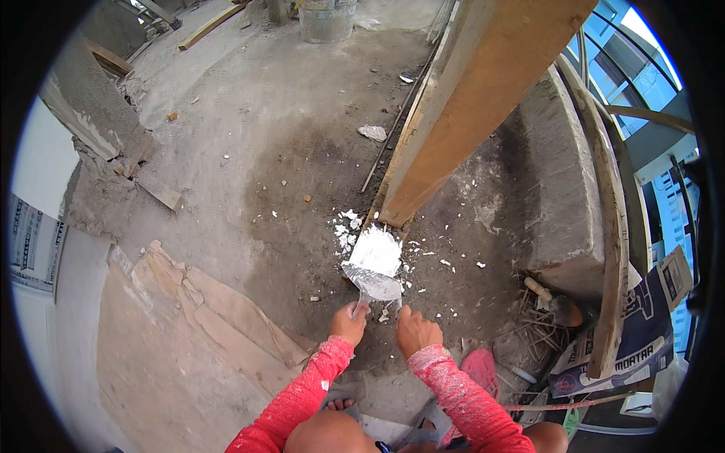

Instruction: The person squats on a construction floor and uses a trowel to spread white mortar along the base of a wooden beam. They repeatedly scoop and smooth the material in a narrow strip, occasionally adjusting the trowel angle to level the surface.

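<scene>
White paste lies straight ahead of both hands, just past the blade of a broad metal scraper, and I take that short line from blade to paste as the relation everything depends on. The blade runs crosswise, its left end farther from me and its right end dipping nearer, while the patch stretches away towards the foot of a leaning timber. I can't make out what supports the paste.

My left hand is wrapped round the scraper's pale handle, below the blade. My right hand is closed on a slim grey piece at the blade's right corner; I cannot tell whether that belongs to the scraper or to a second tool. Neither hand is clearly nearer the paste: they flank its centre line, left and right, at about the same reach.

White crumbs lie to the left of the patch on the concrete floor, with more scattered on its right. As I judge it, the timber's foot limits room beyond the paste, so the blade's slant matters more than reach.
</scene>
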`<act>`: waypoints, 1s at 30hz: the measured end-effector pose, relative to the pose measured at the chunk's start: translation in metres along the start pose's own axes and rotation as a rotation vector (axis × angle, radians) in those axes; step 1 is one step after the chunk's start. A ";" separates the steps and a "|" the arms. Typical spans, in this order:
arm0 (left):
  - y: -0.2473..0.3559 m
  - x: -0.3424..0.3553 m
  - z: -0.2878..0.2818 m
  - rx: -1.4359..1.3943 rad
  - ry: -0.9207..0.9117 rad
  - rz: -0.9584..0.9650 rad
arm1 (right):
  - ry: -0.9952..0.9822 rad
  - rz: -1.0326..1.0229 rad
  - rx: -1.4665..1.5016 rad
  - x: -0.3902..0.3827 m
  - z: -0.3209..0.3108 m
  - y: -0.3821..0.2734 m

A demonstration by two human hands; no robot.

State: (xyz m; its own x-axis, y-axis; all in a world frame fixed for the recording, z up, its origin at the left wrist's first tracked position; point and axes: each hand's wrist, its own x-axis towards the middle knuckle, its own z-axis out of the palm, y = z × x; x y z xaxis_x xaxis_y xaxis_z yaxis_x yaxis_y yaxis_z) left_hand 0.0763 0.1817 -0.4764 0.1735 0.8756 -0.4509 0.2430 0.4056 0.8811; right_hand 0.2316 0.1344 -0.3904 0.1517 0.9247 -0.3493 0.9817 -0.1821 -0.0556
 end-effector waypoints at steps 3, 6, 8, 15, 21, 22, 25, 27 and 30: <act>0.003 -0.001 0.000 -0.005 -0.003 -0.014 | -0.005 -0.011 0.020 0.001 0.003 0.002; 0.005 -0.001 0.000 0.004 0.000 -0.031 | -0.034 0.004 0.017 0.003 0.006 0.003; 0.005 0.000 0.000 0.014 0.009 -0.018 | -0.035 0.004 0.009 0.003 0.009 0.003; 0.003 -0.003 0.008 0.043 0.043 0.026 | -0.112 0.113 0.030 0.016 0.005 -0.010; 0.014 -0.005 0.007 0.199 0.116 0.164 | -0.085 0.061 0.159 0.042 -0.019 -0.022; 0.013 -0.003 0.007 0.168 0.103 0.172 | -0.096 0.073 0.128 0.035 -0.019 -0.019; 0.003 0.002 0.006 0.026 0.043 0.061 | -0.063 0.062 0.146 0.011 -0.010 -0.001; -0.004 0.002 0.007 -0.023 0.013 -0.003 | -0.055 0.036 0.125 0.000 0.000 0.008; -0.009 0.005 0.008 -0.033 0.013 0.010 | -0.080 0.050 0.106 0.007 0.011 0.010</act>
State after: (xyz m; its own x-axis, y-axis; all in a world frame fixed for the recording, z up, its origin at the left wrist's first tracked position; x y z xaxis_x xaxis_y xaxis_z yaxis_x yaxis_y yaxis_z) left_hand 0.0825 0.1807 -0.4879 0.1630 0.8831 -0.4399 0.2093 0.4048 0.8901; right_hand 0.2409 0.1351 -0.4039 0.1862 0.8848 -0.4272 0.9548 -0.2655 -0.1337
